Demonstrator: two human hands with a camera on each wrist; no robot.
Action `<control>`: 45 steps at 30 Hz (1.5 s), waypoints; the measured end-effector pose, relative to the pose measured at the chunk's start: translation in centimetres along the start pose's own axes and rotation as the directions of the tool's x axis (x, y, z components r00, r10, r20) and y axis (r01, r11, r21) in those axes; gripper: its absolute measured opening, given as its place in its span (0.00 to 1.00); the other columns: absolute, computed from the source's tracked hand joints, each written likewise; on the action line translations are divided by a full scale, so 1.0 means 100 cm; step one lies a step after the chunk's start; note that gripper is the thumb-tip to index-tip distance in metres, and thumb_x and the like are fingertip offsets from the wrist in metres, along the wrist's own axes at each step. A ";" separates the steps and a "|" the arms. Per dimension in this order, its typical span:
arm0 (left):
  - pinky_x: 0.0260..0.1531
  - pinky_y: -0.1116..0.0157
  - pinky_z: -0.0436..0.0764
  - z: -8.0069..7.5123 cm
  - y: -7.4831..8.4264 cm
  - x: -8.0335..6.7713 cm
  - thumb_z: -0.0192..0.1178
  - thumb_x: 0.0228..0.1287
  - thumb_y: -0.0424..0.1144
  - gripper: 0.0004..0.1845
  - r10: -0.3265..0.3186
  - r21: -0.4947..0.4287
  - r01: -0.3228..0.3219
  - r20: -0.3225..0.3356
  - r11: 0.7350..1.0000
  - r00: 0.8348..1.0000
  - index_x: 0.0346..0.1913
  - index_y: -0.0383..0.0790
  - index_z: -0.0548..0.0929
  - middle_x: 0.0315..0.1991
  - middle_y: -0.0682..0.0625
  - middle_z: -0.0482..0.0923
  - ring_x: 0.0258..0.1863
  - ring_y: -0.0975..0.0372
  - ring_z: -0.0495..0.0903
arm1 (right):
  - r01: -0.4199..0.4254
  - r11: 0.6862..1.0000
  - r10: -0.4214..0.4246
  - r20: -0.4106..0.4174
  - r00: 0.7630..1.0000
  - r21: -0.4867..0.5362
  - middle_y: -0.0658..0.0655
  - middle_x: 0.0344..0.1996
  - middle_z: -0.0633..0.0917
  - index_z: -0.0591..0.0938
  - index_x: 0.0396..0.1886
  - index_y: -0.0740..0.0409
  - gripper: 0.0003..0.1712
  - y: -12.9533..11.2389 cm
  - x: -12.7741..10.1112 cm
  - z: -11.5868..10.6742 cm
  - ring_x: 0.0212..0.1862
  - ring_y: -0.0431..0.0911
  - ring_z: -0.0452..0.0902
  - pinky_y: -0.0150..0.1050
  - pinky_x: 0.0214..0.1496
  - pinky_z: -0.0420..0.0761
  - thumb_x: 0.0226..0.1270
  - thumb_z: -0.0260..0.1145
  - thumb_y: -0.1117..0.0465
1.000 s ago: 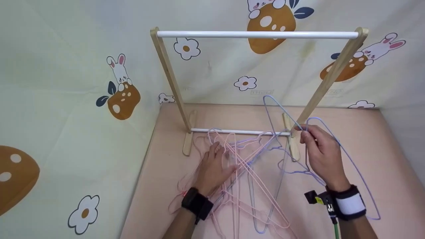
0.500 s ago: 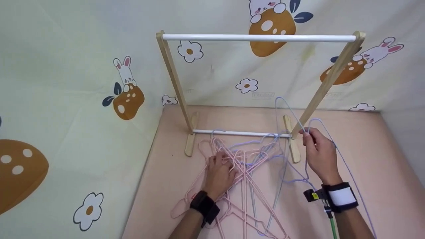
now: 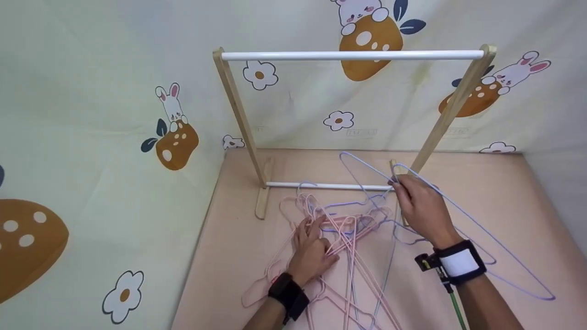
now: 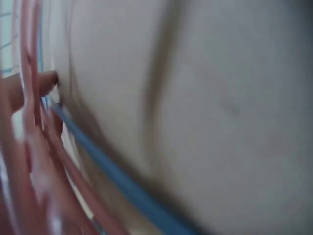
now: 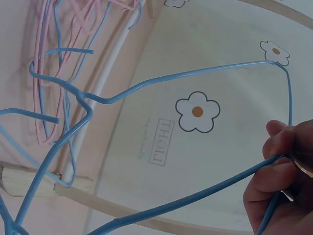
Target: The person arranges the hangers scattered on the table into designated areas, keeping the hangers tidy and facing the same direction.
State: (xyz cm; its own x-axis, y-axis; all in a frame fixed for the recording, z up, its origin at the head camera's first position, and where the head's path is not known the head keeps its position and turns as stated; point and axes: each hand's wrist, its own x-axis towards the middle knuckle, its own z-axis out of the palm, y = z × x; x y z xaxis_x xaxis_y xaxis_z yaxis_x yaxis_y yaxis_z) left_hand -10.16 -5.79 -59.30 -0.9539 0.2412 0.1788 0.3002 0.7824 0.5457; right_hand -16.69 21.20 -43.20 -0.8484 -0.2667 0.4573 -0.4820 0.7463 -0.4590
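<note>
My right hand (image 3: 424, 208) grips the bars of blue wire hangers (image 5: 195, 73) near one corner, with thumb and fingers pinched together. At least two appear to be held, and their long bars slant down to the right. My left hand (image 3: 309, 256) lies in a tangled pile of pink hangers (image 3: 355, 229), its fingers bent around some pink wires. In the left wrist view, pink wires (image 4: 32, 58) cross in front of the fingers, and a blue bar (image 4: 117, 174) runs just beside them. How many hangers the left hand holds is hidden.
A wooden rack stands behind the hands, with a white top rail (image 3: 353, 55) and a white lower rail (image 3: 337, 186). Several hooks lie near the lower rail. A printed wall (image 3: 293, 123) encloses the pinkish table (image 3: 229, 247). A green cable (image 3: 457, 311) hangs from the right wrist.
My right hand has shifted left, and the blue hangers have swung lower and tilted. The left hand has moved slightly right and down, disturbing the pink hangers around it.
</note>
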 end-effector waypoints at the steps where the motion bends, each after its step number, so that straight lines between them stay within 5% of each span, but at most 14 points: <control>1: 0.74 0.31 0.59 0.000 -0.001 -0.001 0.75 0.64 0.47 0.14 0.027 0.002 -0.027 -0.004 1.000 1.000 0.29 0.40 0.92 0.81 0.42 0.68 0.79 0.33 0.57 | -0.008 1.000 0.008 0.005 1.000 0.000 0.58 0.35 0.87 0.88 0.49 0.65 0.09 0.000 0.000 0.000 0.29 0.45 0.73 0.40 0.29 0.72 0.86 0.62 0.67; 8: 0.71 0.26 0.61 -0.004 -0.014 -0.002 0.69 0.65 0.45 0.16 0.143 -0.075 -0.149 -0.074 0.986 0.987 0.21 0.40 0.86 0.78 0.36 0.71 0.75 0.27 0.60 | -0.008 0.998 0.014 0.098 0.995 -0.055 0.61 0.39 0.90 0.87 0.52 0.67 0.09 0.006 0.001 -0.006 0.35 0.51 0.84 0.50 0.36 0.83 0.86 0.62 0.67; 14: 0.73 0.29 0.59 -0.005 -0.016 0.002 0.70 0.65 0.43 0.18 0.142 -0.137 -0.159 -0.122 0.978 0.982 0.19 0.42 0.80 0.76 0.37 0.72 0.76 0.28 0.60 | -0.003 0.998 0.016 0.216 0.976 -0.062 0.50 0.26 0.80 0.88 0.48 0.63 0.10 0.009 0.008 -0.022 0.29 0.44 0.73 0.42 0.31 0.75 0.87 0.61 0.65; 21: 0.70 0.25 0.61 0.000 -0.016 0.012 0.73 0.65 0.40 0.13 0.085 -0.103 -0.112 -0.238 0.988 0.968 0.25 0.38 0.87 0.73 0.33 0.75 0.73 0.25 0.63 | -0.001 0.997 -0.006 0.104 0.995 0.073 0.42 0.21 0.68 0.91 0.48 0.59 0.09 0.005 0.006 -0.069 0.23 0.38 0.62 0.34 0.25 0.63 0.84 0.65 0.69; 24: 0.64 0.21 0.64 0.007 -0.024 0.022 0.74 0.66 0.41 0.13 0.066 -0.078 -0.096 -0.323 0.992 0.944 0.26 0.37 0.89 0.71 0.33 0.77 0.71 0.23 0.65 | -0.073 0.960 0.062 0.050 0.997 0.270 0.46 0.21 0.69 0.92 0.48 0.60 0.11 -0.004 0.003 -0.083 0.24 0.40 0.62 0.34 0.26 0.63 0.83 0.64 0.72; 26: 0.61 0.22 0.66 0.018 -0.038 0.035 0.74 0.67 0.43 0.13 0.049 -0.067 -0.083 -0.395 0.994 0.918 0.28 0.38 0.90 0.69 0.35 0.79 0.69 0.25 0.68 | -0.140 0.853 0.135 0.047 0.990 0.503 0.50 0.22 0.71 0.91 0.49 0.66 0.11 -0.012 0.003 -0.081 0.24 0.43 0.61 0.35 0.24 0.60 0.85 0.61 0.72; 30: 0.65 0.37 0.73 0.033 -0.061 0.070 0.70 0.69 0.43 0.12 0.025 -0.045 -0.053 -0.478 0.998 0.878 0.32 0.38 0.91 0.60 0.39 0.85 0.63 0.37 0.78 | -0.242 0.419 0.232 0.155 0.960 0.875 0.51 0.23 0.69 0.86 0.50 0.72 0.14 -0.019 0.004 -0.049 0.22 0.44 0.53 0.36 0.21 0.49 0.89 0.56 0.69; 32: 0.67 0.45 0.76 0.021 -0.069 0.082 0.68 0.74 0.44 0.13 0.024 -0.059 -0.056 -0.451 0.997 0.892 0.37 0.37 0.92 0.58 0.39 0.86 0.62 0.42 0.81 | -0.296 0.237 0.257 0.234 0.938 0.925 0.49 0.24 0.70 0.86 0.50 0.69 0.15 -0.021 0.007 -0.021 0.23 0.41 0.53 0.33 0.22 0.49 0.90 0.54 0.67; 34: 0.70 0.50 0.76 0.010 -0.084 0.086 0.66 0.79 0.46 0.15 0.009 -0.142 -0.074 -0.413 0.987 0.911 0.46 0.37 0.94 0.58 0.40 0.88 0.63 0.45 0.83 | -0.373 0.151 0.309 0.315 0.897 0.916 0.47 0.26 0.72 0.87 0.49 0.63 0.15 -0.023 0.011 0.007 0.23 0.37 0.56 0.29 0.23 0.51 0.91 0.53 0.66; 37: 0.66 0.48 0.81 -0.034 -0.086 0.072 0.64 0.80 0.39 0.13 -0.093 -0.311 -0.018 -0.339 0.950 0.936 0.53 0.34 0.92 0.57 0.39 0.89 0.61 0.44 0.86 | -0.469 0.091 0.385 0.404 0.830 0.878 0.50 0.29 0.75 0.87 0.50 0.61 0.16 -0.019 0.019 0.044 0.25 0.37 0.61 0.27 0.25 0.57 0.92 0.52 0.65; 38: 0.65 0.47 0.82 -0.048 -0.086 0.065 0.63 0.80 0.36 0.12 -0.145 -0.359 0.021 -0.321 0.933 0.936 0.55 0.34 0.92 0.57 0.38 0.89 0.60 0.43 0.87 | -0.500 0.098 0.405 0.425 0.810 0.860 0.51 0.33 0.78 0.86 0.51 0.64 0.16 -0.016 0.022 0.054 0.27 0.38 0.65 0.27 0.27 0.62 0.92 0.52 0.64; 41: 0.63 0.43 0.82 -0.080 -0.084 0.047 0.62 0.78 0.28 0.11 -0.341 -0.478 0.174 -0.288 0.861 0.895 0.56 0.30 0.90 0.56 0.36 0.89 0.59 0.40 0.87 | -0.598 0.181 0.392 0.500 0.772 0.781 0.65 0.52 0.85 0.79 0.66 0.74 0.20 -0.002 0.030 0.077 0.44 0.45 0.80 0.31 0.47 0.80 0.93 0.51 0.62; 42: 0.65 0.44 0.81 -0.086 -0.084 0.041 0.61 0.79 0.28 0.12 -0.382 -0.502 0.207 -0.274 0.840 0.883 0.57 0.30 0.89 0.57 0.36 0.89 0.60 0.40 0.86 | -0.629 0.253 0.366 0.529 0.766 0.735 0.69 0.64 0.82 0.73 0.73 0.76 0.24 0.002 0.032 0.083 0.55 0.50 0.82 0.36 0.59 0.82 0.93 0.50 0.61; 45: 0.68 0.44 0.79 -0.096 -0.080 0.026 0.60 0.80 0.28 0.13 -0.388 -0.471 0.234 -0.260 0.850 0.884 0.59 0.28 0.87 0.61 0.34 0.86 0.65 0.40 0.83 | -0.596 0.600 0.262 0.573 0.777 0.534 0.74 0.82 0.64 0.55 0.87 0.73 0.36 0.017 0.031 0.091 0.81 0.62 0.66 0.54 0.83 0.64 0.94 0.49 0.55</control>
State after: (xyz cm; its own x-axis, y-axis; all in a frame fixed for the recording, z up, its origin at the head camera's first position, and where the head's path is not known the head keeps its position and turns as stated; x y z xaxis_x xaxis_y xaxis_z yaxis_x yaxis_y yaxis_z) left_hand -15.00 -16.92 -55.32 -0.9578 -0.2392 0.1594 0.0356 0.4514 0.8916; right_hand -22.17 16.09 -49.53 -0.9107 -0.3606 -0.2013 0.0998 0.2807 -0.9546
